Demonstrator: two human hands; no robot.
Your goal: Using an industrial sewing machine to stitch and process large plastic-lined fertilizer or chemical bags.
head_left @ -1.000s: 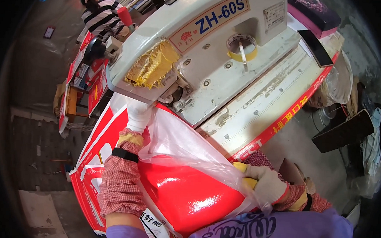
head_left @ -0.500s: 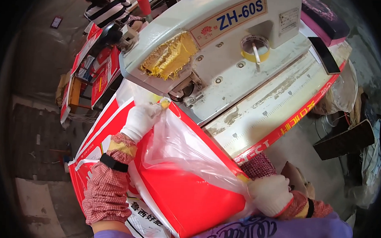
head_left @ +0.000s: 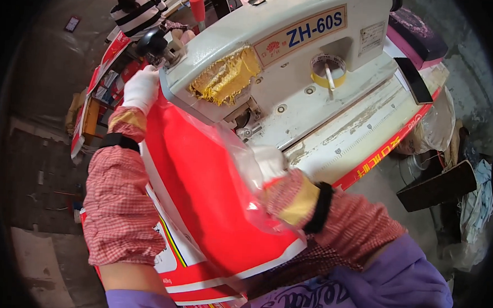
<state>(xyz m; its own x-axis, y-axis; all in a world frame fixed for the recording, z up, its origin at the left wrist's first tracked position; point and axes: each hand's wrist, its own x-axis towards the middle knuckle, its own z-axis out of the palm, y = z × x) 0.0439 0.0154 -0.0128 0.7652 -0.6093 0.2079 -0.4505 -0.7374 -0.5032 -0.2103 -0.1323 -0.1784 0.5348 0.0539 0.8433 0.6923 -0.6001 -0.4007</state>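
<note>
A red and white printed bag [head_left: 201,174] with a clear plastic liner [head_left: 237,148] lies slanted in front of a pale grey industrial sewing machine [head_left: 293,87]. My left hand [head_left: 141,89], in a white glove, is closed on the bag's far left edge, beside the left end of the machine head; its fingertips are partly hidden. My right hand [head_left: 268,165], also gloved and slightly blurred, grips the bag's edge and the liner just below the sewing foot [head_left: 247,121]. A ragged yellow woven pad [head_left: 226,76] covers part of the machine head.
Yellow tape [head_left: 328,72] with a white stick rests on the machine. A dark phone [head_left: 413,80] lies on the right end of the bed. Behind the machine sits another person [head_left: 134,11] in a striped top. A dark board [head_left: 437,187] stands at right.
My left hand has moved left and away from me to the machine's end, drawing the bag along. My right hand has come up and left from the near corner toward the sewing foot.
</note>
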